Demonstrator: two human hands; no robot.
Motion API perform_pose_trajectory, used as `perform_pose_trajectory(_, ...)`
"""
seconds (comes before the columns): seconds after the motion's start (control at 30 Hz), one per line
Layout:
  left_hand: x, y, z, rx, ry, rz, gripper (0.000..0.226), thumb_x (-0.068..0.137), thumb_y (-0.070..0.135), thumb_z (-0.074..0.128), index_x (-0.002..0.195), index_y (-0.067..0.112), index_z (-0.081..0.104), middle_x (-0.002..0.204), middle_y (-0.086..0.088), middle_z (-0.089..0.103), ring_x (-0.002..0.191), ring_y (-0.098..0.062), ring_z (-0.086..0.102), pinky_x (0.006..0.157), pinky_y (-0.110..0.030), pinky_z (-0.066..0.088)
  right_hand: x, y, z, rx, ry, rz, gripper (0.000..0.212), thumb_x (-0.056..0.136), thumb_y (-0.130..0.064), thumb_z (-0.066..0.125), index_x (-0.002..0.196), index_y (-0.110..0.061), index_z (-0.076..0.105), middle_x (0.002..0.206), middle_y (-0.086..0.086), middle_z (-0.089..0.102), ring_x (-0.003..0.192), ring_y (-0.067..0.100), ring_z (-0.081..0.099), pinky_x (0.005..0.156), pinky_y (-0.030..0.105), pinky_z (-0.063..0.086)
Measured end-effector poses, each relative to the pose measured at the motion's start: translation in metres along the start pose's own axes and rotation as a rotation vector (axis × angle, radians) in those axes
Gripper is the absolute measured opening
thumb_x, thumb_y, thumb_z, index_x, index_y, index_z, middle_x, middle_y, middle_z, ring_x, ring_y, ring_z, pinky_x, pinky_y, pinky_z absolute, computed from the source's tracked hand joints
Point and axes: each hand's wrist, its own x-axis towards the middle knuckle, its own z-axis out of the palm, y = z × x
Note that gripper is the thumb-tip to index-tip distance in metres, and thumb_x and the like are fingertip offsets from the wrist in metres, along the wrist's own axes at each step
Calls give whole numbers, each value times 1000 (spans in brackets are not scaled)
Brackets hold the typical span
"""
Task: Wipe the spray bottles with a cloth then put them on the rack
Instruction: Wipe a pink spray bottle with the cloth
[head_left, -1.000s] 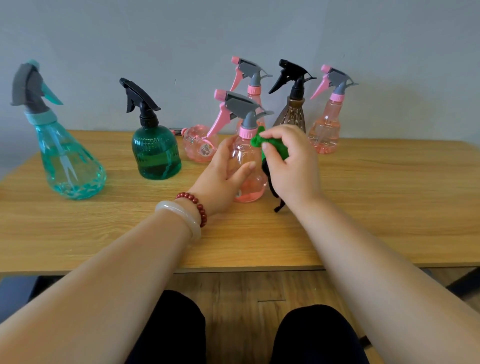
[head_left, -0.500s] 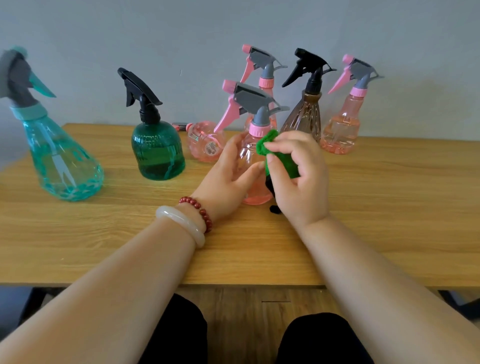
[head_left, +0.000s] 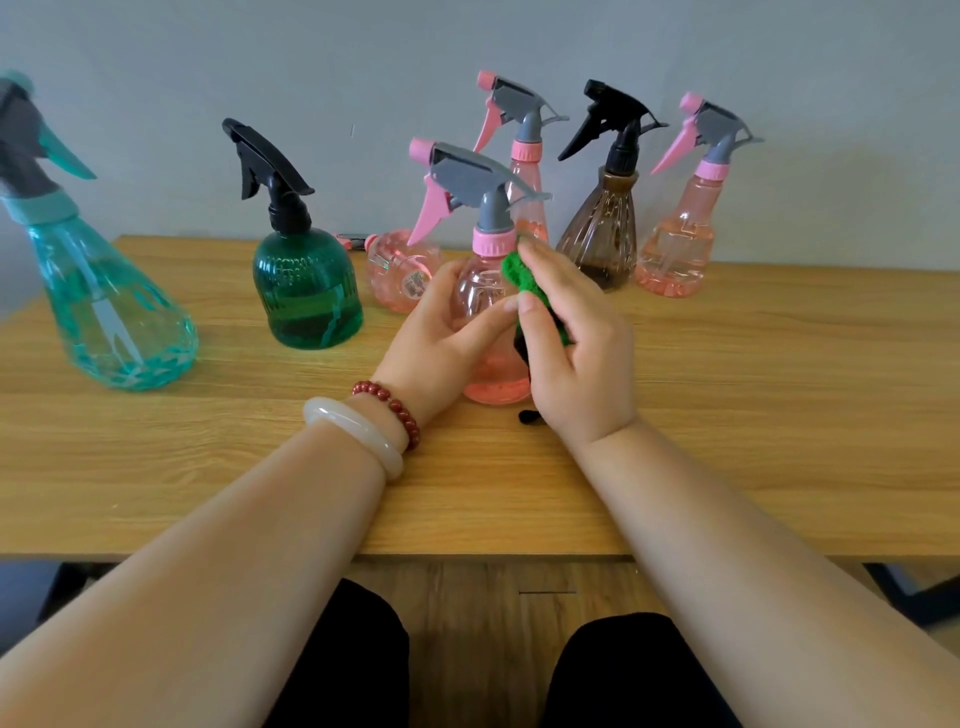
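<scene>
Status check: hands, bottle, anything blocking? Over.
Left hand grips front pink bottle, upright on table. Right hand holds green cloth against its shoulder. No rack in view.

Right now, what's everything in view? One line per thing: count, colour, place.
held spray bottle: 1, pink, grey sprayer; upright, table centre
rear pink bottle: 1, pink; upright, behind held one
right pink bottle: 1, pink; upright, back right
tipped pink bottle: 1, pink; on its side, right of green bottle
brown bottle: 1, brown, black trigger; back, between two pink ones
green bottle: 1, dark green, black trigger; left of centre
teal bottle: 1, teal; far left
cloth: 1, green; against held spray bottle
table: 1, light wood
bangle: 1, white; left wrist
bead bracelet: 1, red; left wrist
left hand: 1; grips held spray bottle
right hand: 1; holds cloth
</scene>
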Motion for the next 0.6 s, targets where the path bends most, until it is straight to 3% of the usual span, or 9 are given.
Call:
perform_pose_trajectory(0.1, 0, -1, -2, -59, 62, -20, 31, 96, 22, 60, 126, 25, 51, 104, 12, 68, 94, 3, 67, 81, -17, 52, 2, 0, 0, 132, -20, 213, 41, 99, -18, 44, 135, -1, 55, 137, 8, 58, 130, 11, 50, 112, 27, 38)
perform_pose_trajectory(0.17, 1, -2, -5, -60, 109, -31, 27, 98, 29, 58, 124, 24, 54, 108, 7, 68, 93, -2, 66, 84, -20, 52, 2, -3, 0, 112, -52, 117, 39, 100, -13, 43, 135, 2, 54, 138, 6, 53, 131, 9, 47, 113, 22, 35)
perform_pose_trajectory(0.23, 2, -1, -9, -25, 178, -31, 23, 100, 32, 55, 121, 21, 57, 106, 5, 67, 90, 2, 63, 82, -15, 50, -2, -6, 1, 43, -100, -122, 38, 99, -6, 42, 133, 6, 53, 140, 13, 51, 134, 18, 45, 116, 29, 33)
perform_pose_trajectory(0.3, 2, 1, -9, -29, 203, -22, 20, 101, 28, 53, 116, 16, 60, 98, 2, 66, 84, -1, 62, 76, -17, 51, 0, -4, 4, 18, -117, -206, 37, 98, -4, 42, 132, 7, 54, 140, 19, 52, 135, 25, 46, 115, 35, 35)
perform_pose_trajectory(0.4, 0, 4, -6, -68, 159, -11, 15, 100, 25, 55, 113, 20, 61, 94, 5, 68, 81, -4, 65, 73, -20, 52, 5, -2, 4, 102, -33, 71, 39, 100, -10, 40, 134, 0, 55, 133, 7, 59, 126, 7, 51, 107, 16, 38)
perform_pose_trajectory(0.47, 0, 6, -4, -88, 152, -8, 11, 100, 23, 56, 109, 27, 61, 88, 13, 68, 80, 0, 65, 71, -16, 50, 6, 0, 3, 117, -13, 131, 39, 100, -10, 40, 134, 0, 56, 131, 1, 58, 123, 1, 50, 104, 12, 37)
perform_pose_trajectory(0.6, 0, 7, -4, -59, 167, 7, 11, 101, 24, 52, 93, 28, 58, 67, 16, 54, 62, -4, 49, 60, -19, 43, 2, -4, 4, -6, -81, -204, 37, 99, -3, 41, 131, 5, 55, 138, 17, 54, 135, 24, 47, 114, 38, 38)
